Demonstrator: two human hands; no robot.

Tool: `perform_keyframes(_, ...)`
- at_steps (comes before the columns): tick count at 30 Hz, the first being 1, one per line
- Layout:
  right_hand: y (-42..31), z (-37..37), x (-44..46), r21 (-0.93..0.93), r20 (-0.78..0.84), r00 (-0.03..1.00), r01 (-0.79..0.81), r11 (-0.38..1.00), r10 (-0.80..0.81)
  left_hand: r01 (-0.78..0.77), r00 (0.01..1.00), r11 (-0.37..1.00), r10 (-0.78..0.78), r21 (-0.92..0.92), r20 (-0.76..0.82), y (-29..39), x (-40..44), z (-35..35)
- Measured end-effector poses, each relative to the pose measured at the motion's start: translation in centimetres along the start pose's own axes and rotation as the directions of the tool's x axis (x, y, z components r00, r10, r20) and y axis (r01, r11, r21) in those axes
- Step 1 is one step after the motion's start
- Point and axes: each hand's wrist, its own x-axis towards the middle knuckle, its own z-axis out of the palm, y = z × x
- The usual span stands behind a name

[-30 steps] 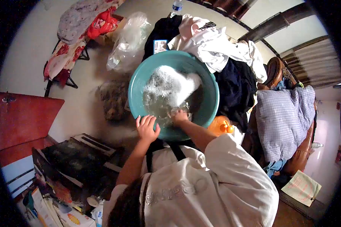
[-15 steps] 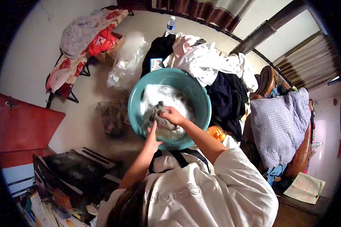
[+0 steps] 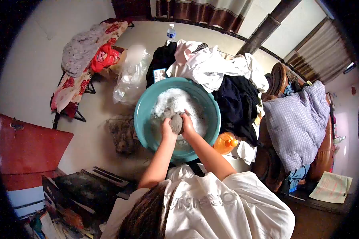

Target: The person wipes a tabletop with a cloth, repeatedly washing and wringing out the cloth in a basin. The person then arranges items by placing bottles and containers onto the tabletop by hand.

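Observation:
A teal basin (image 3: 137, 119) of sudsy water (image 3: 173, 98) stands in front of me. Over the suds, my left hand (image 3: 168, 129) and my right hand (image 3: 188, 124) are closed around a bunched grey-brown cloth (image 3: 176, 123), one from each side. The cloth is squeezed into a lump between the palms, and what kind of item it is I cannot make out. Some fingertips are hidden behind it.
White clothes (image 3: 199, 65) and dark clothes (image 3: 237, 103) are heaped behind and right of the basin. An orange bottle (image 3: 226, 143) lies by its right rim. A clear plastic bag (image 3: 131, 81) and a grey-brown cloth heap (image 3: 123, 133) sit on the left; a water bottle (image 3: 171, 32) stands behind.
My left hand has moved from the near side of the basin onto the cloth. Both hands now grip it together, and it is bunched tighter. The view has shifted slightly.

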Motion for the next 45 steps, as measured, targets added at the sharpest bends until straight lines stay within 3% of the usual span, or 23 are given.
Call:
perform_keyframes(2,0.9,-0.9,0.2,-0.024,0.022,1.000,0.012,1.000,-0.012,-0.058,0.995,0.998,0.061,0.037,-0.075,-0.7,0.3,-0.4)
perform_keyframes(5,1.2,-1.5,0.0,-0.072,-0.004,0.999,-0.052,0.996,0.052,-0.149,0.967,0.956,0.195,0.254,-0.166,-1.0,0.5,-1.3)
perform_keyframes(7,0.1,-0.3,-2.0,0.004,-0.076,0.991,-0.113,0.994,0.113,-0.136,0.965,0.845,0.231,0.518,-0.123,0.1,-0.8,-0.5)
perform_keyframes(8,0.6,-0.7,-1.7,0.027,-0.039,0.998,-0.048,0.998,0.049,-0.125,0.965,0.762,0.242,0.635,-0.101,0.7,-1.6,-0.1)
perform_keyframes(11,-1.0,0.1,-3.4,-0.008,-0.037,0.991,-0.126,0.992,0.126,-0.314,0.920,0.471,0.366,0.824,0.141,1.2,-2.5,0.1)
perform_keyframes(12,0.2,-0.7,-2.6,0.098,-0.023,0.997,-0.067,0.993,0.070,-0.367,0.903,0.454,0.384,0.812,0.193,0.7,-2.2,-0.3)
perform_keyframes(15,1.9,-1.5,-0.8,0.229,0.057,0.996,-0.086,0.970,0.074,-0.566,0.745,0.136,0.506,0.813,0.434,0.4,-1.9,-0.6)
perform_keyframes(20,3.6,-1.6,-0.3,0.348,0.105,0.964,-0.264,0.899,0.242,-0.551,0.738,-0.072,0.423,0.831,0.526,1.3,-2.0,-1.2)
perform_keyframes(24,4.3,-0.9,-0.1,0.289,0.002,0.962,-0.262,0.921,0.273,-0.513,0.788,-0.053,0.367,0.857,0.494,2.3,-2.3,-1.4)
perform_keyframes(27,1.3,0.9,-2.6,0.188,-0.023,0.980,-0.188,0.964,0.196,-0.517,0.806,0.127,0.406,0.847,0.431,2.5,-3.0,-2.2)
perform_keyframes(28,1.2,0.4,-2.4,0.167,0.000,0.986,-0.163,0.973,0.165,-0.558,0.801,0.279,0.428,0.782,0.419,2.2,-2.7,-2.8)
perform_keyframes(30,1.3,0.4,-2.6,-0.021,-0.036,0.998,0.055,0.998,-0.055,-0.259,0.961,0.746,0.266,0.614,0.082,2.1,-3.1,-3.3)
perform_keyframes(31,1.3,0.4,-2.6,-0.118,-0.037,0.985,0.164,0.979,-0.169,-0.081,0.992,0.896,0.116,0.436,-0.055,2.1,-3.4,-3.1)
perform_keyframes(33,1.3,0.5,-2.9,-0.236,-0.005,0.954,0.292,0.927,-0.301,0.169,0.985,0.948,-0.173,0.268,-0.011,2.3,-4.3,-2.5)
perform_keyframes(35,1.5,0.8,-3.3,-0.372,0.079,0.898,0.429,0.823,-0.432,0.425,0.898,0.898,-0.434,0.111,0.075,2.7,-5.3,-1.9)
perform_keyframes(36,1.1,1.4,-4.1,-0.410,0.114,0.870,0.480,0.775,-0.479,0.377,0.924,0.922,-0.381,0.092,0.027,2.6,-5.4,-1.1)
perform_keyframes(37,0.0,2.8,-5.5,-0.321,0.100,0.899,0.435,0.841,-0.427,0.302,0.953,0.951,-0.303,0.059,0.005,2.4,-4.8,-1.1)
perform_keyframes(39,0.6,2.6,-4.7,-0.375,0.185,0.833,0.550,0.746,-0.522,0.111,0.994,0.982,-0.106,0.156,-0.037,2.0,-4.1,-1.1)
perform_keyframes(40,0.4,2.5,-4.5,-0.329,0.222,0.862,0.506,0.797,-0.456,0.034,0.999,0.998,-0.032,0.055,-0.039,2.0,-3.8,-1.2)
perform_keyframes(41,0.3,2.4,-4.4,-0.262,0.184,0.900,0.433,0.862,-0.396,-0.156,0.986,0.965,0.164,0.212,-0.020,1.8,-3.6,-1.2)
perform_keyframes(43,-0.7,3.2,-4.9,-0.113,0.126,0.958,0.272,0.956,-0.258,-0.493,0.852,0.723,0.512,0.484,0.104,2.2,-4.9,0.6)
perform_keyframes(44,-1.3,3.5,-5.3,-0.004,0.185,0.957,0.226,0.974,-0.222,-0.557,0.808,0.635,0.565,0.536,0.170,2.7,-6.7,2.0)
perform_keyframes(45,-1.7,4.0,-5.4,0.050,0.174,0.950,0.256,0.965,-0.261,-0.622,0.719,0.395,0.629,0.676,0.295,3.2,-6.4,2.0)
